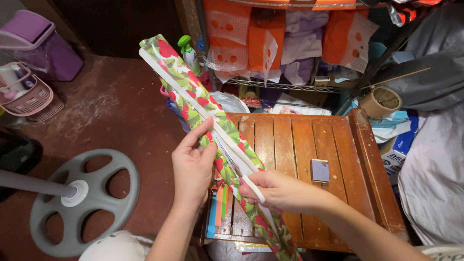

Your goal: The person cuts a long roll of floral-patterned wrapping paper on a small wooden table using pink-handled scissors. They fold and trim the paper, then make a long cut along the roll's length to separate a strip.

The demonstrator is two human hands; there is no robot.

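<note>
Gripping a folded length of wrapping paper (193, 87), green with red fruit and a white edge, slanted from upper left down over the slatted wooden table (309, 140). Left hand (192, 169) pinching the paper's side, fingers (198, 135) closed on it. Right hand (278, 191) wrapped around white-handled scissors (241, 171), blades lying along the paper. One small square lilac pad (320, 170) on the table. One brown tape roll (381, 102) past the table's far corner. Three orange-and-white packages (263, 41) hanging on the wire rack behind. One green spray bottle (188, 50), one grey fan base (84, 198) on the floor.
</note>
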